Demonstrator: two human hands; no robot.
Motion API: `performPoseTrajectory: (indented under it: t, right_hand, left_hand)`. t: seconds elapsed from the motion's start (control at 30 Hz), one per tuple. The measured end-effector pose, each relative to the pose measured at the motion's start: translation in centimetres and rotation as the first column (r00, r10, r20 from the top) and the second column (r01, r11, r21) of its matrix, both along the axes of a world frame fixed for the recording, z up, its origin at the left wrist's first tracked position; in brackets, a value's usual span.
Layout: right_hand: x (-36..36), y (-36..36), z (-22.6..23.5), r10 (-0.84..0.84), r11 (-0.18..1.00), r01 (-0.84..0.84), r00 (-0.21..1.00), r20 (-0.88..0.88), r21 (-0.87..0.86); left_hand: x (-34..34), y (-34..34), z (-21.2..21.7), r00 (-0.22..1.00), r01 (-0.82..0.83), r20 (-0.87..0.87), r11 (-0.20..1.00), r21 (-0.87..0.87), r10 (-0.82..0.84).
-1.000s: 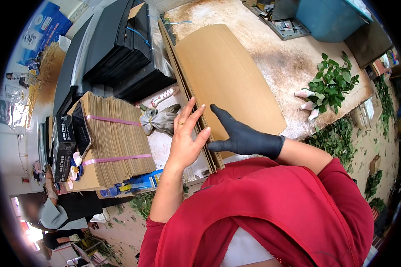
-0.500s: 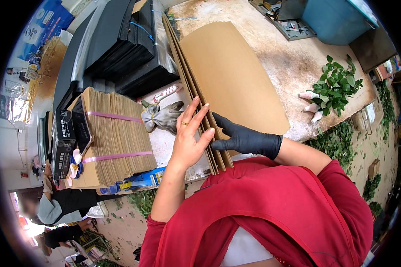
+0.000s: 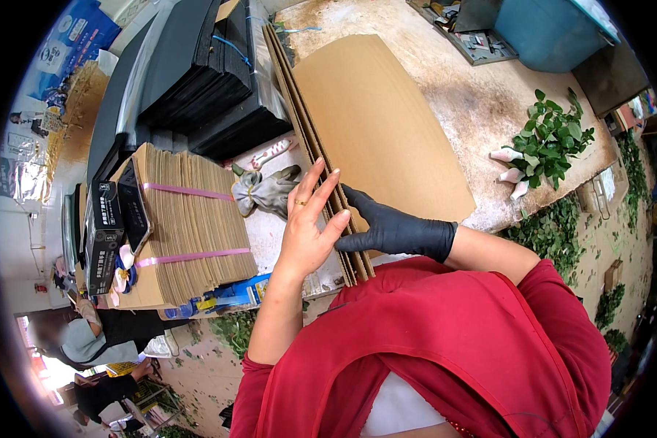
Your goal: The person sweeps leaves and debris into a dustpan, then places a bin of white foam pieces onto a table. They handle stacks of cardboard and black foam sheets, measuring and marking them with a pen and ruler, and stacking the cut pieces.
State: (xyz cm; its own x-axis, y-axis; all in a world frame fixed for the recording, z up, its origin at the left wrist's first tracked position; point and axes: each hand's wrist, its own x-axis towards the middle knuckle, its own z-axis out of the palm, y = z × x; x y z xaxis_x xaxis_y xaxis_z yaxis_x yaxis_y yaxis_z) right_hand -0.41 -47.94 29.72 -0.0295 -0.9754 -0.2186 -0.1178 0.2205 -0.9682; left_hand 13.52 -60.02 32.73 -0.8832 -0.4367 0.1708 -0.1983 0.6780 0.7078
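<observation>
Several brown cardboard sheets (image 3: 306, 120) stand on edge in a narrow upright bundle in front of me, running away toward the far side. My left hand (image 3: 309, 230), bare with a ring, lies along the bundle's left side with straight, spread fingers. On the other side my right hand (image 3: 401, 229), in a black glove, grips the sheets, its thumb reaching across their top edges; some of its fingertips are hidden. A large flat cardboard sheet (image 3: 387, 124) lies on the table just right of the bundle. A grey cloth pouch (image 3: 266, 191) lies by my left fingers.
On the left are a strapped cardboard stack (image 3: 193, 219), black board stacks (image 3: 197, 80) and a black box (image 3: 104, 237). Leafy stems (image 3: 551, 139) lie on the table (image 3: 456, 95) at right, below a blue tub (image 3: 551, 33). Other people (image 3: 98, 339) are at lower left.
The upright sheets have shifted slightly left and sit closer together at the near end. My right hand has moved left with them; my left hand has barely moved.
</observation>
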Motion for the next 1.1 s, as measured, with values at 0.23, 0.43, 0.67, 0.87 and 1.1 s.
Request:
performPoseTrajectory:
  t: [0.23,0.43,0.67,0.87,1.1]
  right_hand:
    - [-0.7,0.1,0.3,0.005,0.998,-0.004,1.000,-0.010,0.070]
    - [-2.6,2.1,-0.6,-0.058,0.994,0.045,0.990,0.130,0.100]
    - [-5.8,4.6,1.5,-0.214,0.973,0.197,0.966,0.147,0.117]
    - [-5.8,4.8,-1.2,-0.409,0.911,0.397,0.824,-0.392,-0.115]
    - [-11.1,4.5,-7.3,-0.580,0.716,0.691,0.509,-0.637,-0.100]
  left_hand:
    - [0.0,-0.3,-0.1,1.000,0.025,0.009,0.999,-0.026,-0.024]
    - [0.3,-0.1,-0.3,0.998,-0.012,-0.057,0.997,0.070,0.016]
    - [0.5,0.0,-0.3,0.999,-0.021,-0.030,0.994,0.112,0.024]
    - [0.1,0.2,-0.3,1.000,0.000,-0.013,0.997,0.080,0.001]
    - [0.2,1.8,-2.9,0.965,-0.257,-0.049,0.965,0.055,0.259]
